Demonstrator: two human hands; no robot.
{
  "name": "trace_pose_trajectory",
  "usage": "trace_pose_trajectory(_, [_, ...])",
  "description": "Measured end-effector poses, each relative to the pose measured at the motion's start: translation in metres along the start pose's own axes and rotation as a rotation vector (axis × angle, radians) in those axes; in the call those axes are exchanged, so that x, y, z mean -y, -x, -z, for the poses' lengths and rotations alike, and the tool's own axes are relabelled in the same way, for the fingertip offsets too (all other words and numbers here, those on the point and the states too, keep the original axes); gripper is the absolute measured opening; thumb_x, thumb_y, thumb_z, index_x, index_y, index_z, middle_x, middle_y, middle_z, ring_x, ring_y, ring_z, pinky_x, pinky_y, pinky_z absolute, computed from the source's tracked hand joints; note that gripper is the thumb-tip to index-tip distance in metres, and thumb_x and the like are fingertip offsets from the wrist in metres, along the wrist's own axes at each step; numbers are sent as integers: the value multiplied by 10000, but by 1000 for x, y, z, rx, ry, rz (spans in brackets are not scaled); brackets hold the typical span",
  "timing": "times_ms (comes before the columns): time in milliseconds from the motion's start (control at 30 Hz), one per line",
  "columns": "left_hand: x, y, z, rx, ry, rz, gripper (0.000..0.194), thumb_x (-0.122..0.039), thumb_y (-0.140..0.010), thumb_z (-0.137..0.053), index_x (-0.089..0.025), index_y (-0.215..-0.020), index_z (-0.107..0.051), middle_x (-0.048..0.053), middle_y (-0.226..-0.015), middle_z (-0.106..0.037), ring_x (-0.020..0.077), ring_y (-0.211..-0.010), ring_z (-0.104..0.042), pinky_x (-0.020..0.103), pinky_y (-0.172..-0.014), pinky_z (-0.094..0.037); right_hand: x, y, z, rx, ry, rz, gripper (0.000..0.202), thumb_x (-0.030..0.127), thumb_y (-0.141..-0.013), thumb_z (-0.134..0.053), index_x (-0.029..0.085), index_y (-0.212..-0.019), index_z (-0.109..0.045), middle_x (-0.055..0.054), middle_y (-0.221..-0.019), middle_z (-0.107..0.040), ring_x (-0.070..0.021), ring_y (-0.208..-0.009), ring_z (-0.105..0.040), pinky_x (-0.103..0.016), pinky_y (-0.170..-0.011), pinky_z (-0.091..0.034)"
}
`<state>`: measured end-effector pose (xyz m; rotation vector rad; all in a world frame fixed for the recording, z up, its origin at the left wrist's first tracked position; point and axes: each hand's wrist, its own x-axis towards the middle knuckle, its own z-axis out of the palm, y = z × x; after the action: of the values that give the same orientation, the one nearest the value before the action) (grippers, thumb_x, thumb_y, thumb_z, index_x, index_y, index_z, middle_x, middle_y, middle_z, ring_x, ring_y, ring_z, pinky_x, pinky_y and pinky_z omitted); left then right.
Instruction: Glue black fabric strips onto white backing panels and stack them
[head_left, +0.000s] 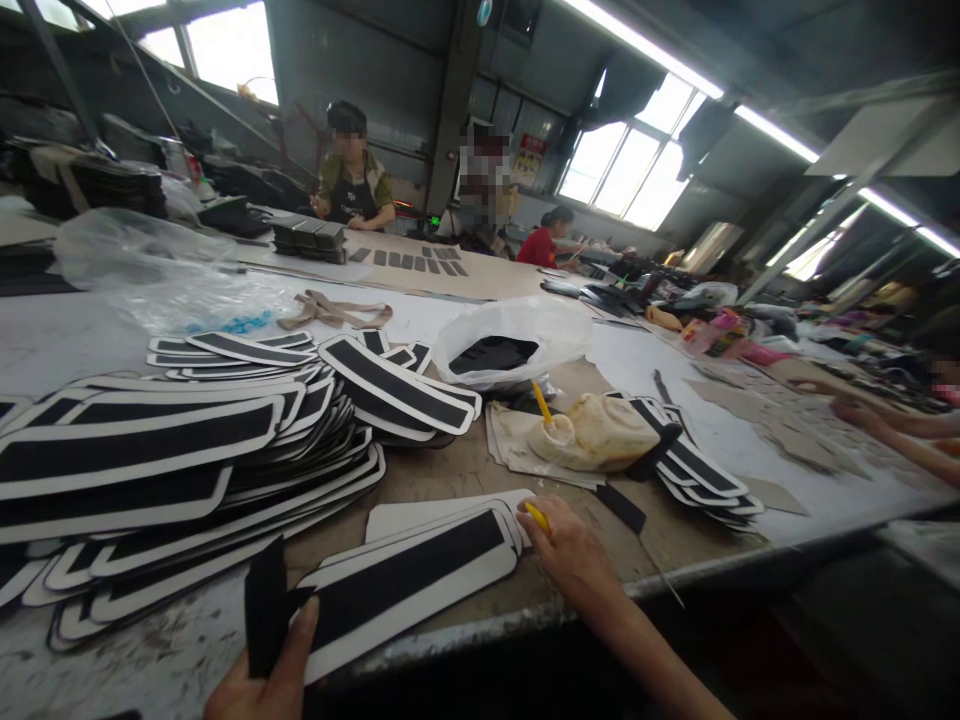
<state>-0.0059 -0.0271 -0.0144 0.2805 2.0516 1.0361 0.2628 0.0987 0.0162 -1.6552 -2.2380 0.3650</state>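
Observation:
In the lower left of the head view, my left hand (266, 670) is closed on a black strip (264, 605), the thumb lying at the near end of a white-edged black panel (420, 575). This long panel rests on a few similar pieces at the table's front edge. My right hand (574, 550) is at the panel's far end, fingers closed around a yellow stick (537, 517); its tip is hidden. Beyond it, a stained whitish plastic container (611, 430) lies on sheets of card, with another yellow stick (541, 402) standing in its opening.
Big stacks of white-edged panels (142, 440) fill the left side. A plastic bag (517, 335) with black pieces lies behind the container. More panels (697, 460) and a loose black strip (622, 507) are at the right. Other people work across the table; a co-worker's arms (892, 430) reach in at right.

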Motion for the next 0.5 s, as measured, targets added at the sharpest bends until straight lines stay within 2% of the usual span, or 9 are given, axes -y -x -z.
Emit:
trace_pose_trajectory(100, [7, -8, -2, 43, -17, 22, 631, -661, -578, -572, -149, -945, -602, 132, -921, -656, 335, -1019, -532, 465, -916, -386, 6, 3, -7, 83, 86, 21, 220, 306, -878, -404, 220, -874, -606, -40, -851, -582, -171, -777, -568, -276, -728, -425])
trace_pose_trajectory(167, [12, -12, -2, 46, -37, 43, 678, -703, -556, -553, -157, -955, -598, 137, -979, -641, 338, -1018, -528, 474, -919, -378, 12, 4, -14, 109, 154, -2, 182, 283, -860, -446, 231, -920, -610, -35, -874, -590, -168, -782, -574, -267, -701, -432])
trace_pose_trajectory(333, [14, -10, -3, 17, -12, 60, 614, -675, -553, -585, -173, -906, -611, 120, -950, -649, 310, -1013, -535, 427, -936, -371, 23, 1, -28, 138, 276, -39, 164, 177, -835, -466, 211, -943, -585, -46, -935, -598, -188, -856, -576, -275, -657, -437])
trace_pose_trajectory(500, [2, -3, -6, -55, -12, 21, 521, -604, -590, -603, -173, -881, -631, 101, -975, -657, 302, -1056, -516, 386, -964, -348, 25, -1, -26, 188, 286, -26, 131, 168, -837, -441, 207, -874, -561, -43, -908, -600, -190, -815, -578, -279, -624, -422])
